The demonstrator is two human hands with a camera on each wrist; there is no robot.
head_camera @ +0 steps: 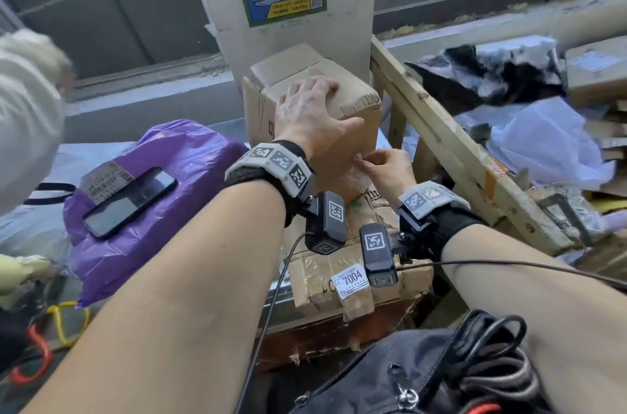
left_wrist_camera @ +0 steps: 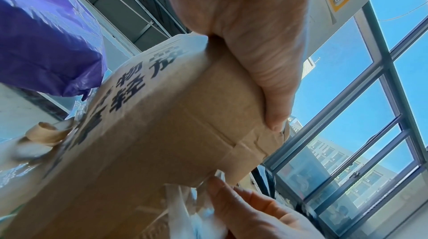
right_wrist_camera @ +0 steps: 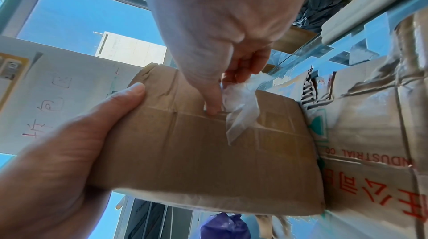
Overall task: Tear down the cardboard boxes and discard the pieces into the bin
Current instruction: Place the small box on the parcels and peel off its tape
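On top of a larger taped carton (head_camera: 359,264) labelled 7004, beside a wooden frame (head_camera: 437,128) that leans across the right of the head view, stands the small cardboard box (head_camera: 342,128) now being worked on. A purple plastic parcel (head_camera: 152,196) with a phone (head_camera: 130,201) lying on it sits just to the left, and loose bags and flattened card are heaped beyond the frame. No bin shows in any view, so where the pieces must go cannot be told.

The left hand (head_camera: 310,111) lies over the box's upper corner, fingers spread across the top and thumb down the near face, gripping it so it stays put. The right hand (head_camera: 386,169) is lower on that near face, its thumb and fingers closed in a pinch on a crumpled strip of clear tape (right_wrist_camera: 241,113) that is partly lifted off the brown seam.

Judging from this, the step in hand is stripping the tape so the flaps can be opened and the box flattened; the teardown looks barely begun, with at least 2 boxes uncut. To do it well, the pinch should sit close to where the tape meets the card, and the pull should run low along the seam rather than straight out, or the thin film may snap. The left hand should press down against the pull, since the box stands tall on an uneven carton and could tip toward the frame.
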